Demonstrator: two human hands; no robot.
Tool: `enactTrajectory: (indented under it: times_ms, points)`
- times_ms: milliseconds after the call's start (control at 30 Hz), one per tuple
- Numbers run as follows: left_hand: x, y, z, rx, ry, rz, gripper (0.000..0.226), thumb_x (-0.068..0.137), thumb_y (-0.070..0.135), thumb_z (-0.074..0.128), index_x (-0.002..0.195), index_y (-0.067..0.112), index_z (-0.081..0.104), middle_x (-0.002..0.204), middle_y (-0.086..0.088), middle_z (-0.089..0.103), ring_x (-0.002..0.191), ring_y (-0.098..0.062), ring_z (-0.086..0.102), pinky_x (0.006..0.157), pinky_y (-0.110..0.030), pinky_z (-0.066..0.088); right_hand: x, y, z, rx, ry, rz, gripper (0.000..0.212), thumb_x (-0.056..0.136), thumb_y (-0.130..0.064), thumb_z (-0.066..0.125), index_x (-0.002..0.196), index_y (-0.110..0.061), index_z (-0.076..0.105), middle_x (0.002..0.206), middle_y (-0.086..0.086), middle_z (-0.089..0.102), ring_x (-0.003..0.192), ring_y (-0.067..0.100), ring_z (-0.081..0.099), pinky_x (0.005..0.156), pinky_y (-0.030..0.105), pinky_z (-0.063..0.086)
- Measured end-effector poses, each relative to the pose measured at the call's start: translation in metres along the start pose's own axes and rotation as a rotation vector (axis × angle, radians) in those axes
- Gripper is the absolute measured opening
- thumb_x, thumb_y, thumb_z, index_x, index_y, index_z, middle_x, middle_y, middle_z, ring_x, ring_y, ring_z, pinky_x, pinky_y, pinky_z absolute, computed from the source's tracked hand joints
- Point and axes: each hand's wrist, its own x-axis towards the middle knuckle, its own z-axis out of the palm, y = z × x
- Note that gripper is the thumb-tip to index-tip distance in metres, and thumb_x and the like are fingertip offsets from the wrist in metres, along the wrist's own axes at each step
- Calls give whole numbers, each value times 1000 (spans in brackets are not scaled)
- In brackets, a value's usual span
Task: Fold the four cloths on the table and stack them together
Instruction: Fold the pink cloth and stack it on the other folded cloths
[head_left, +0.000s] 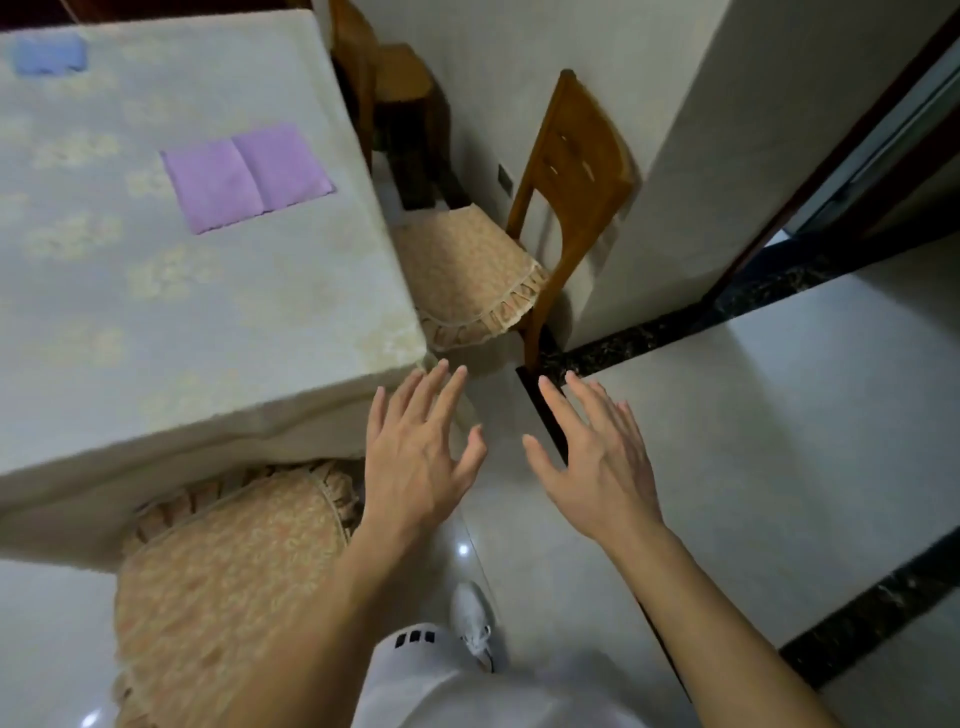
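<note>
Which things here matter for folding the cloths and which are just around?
For the job: purple terry cloth, blue terry cloth, table with pale floral cover, left hand, right hand.
Just around: wooden chair with frilled cushion, white shoe.

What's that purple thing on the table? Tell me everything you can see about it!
The purple cloth is a soft, fluffy-looking fabric, like a small towel. It lies flat on the pale patterned tablecloth, near the table's right edge, turned at a slant. A crease runs across its middle, splitting it into two pillowy halves side by side, so it may be folded or opened out. Nothing rests on it, and neither hand touches it; both are off the table's corner.
</note>
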Motion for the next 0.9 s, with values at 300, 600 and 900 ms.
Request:
enactTrajectory:
  times_ms: [300, 600, 900]
  points:
    - [58, -64, -7, 65, -12, -164, 64, 91, 55, 39, 150, 29, 39, 157, 5, 38, 145, -20, 33, 121, -48, 21, 99, -43, 17, 0, -40, -168, 71, 92, -64, 30, 156, -35, 26, 163, 4, 27, 153, 21, 16, 125, 44, 10]
    - [127, -115, -1, 116, 25, -356, 64, 92, 58, 36, 150, 32, 38, 158, 5, 38, 145, -21, 35, 122, -50, 20, 211, -78, 37, 39, -110, -312, 70, 93, -61, 37, 157, -33, 26, 164, 5, 26, 153, 23, 16, 124, 45, 8]
    - [246, -154, 5, 176, 50, -545, 64, 93, 60, 31, 150, 32, 39, 157, 5, 39, 145, -22, 35, 121, -52, 22, 384, -102, 40, 65, -211, -450, 70, 93, -61, 34, 157, -34, 24, 165, 3, 24, 153, 24, 15, 124, 44, 4]
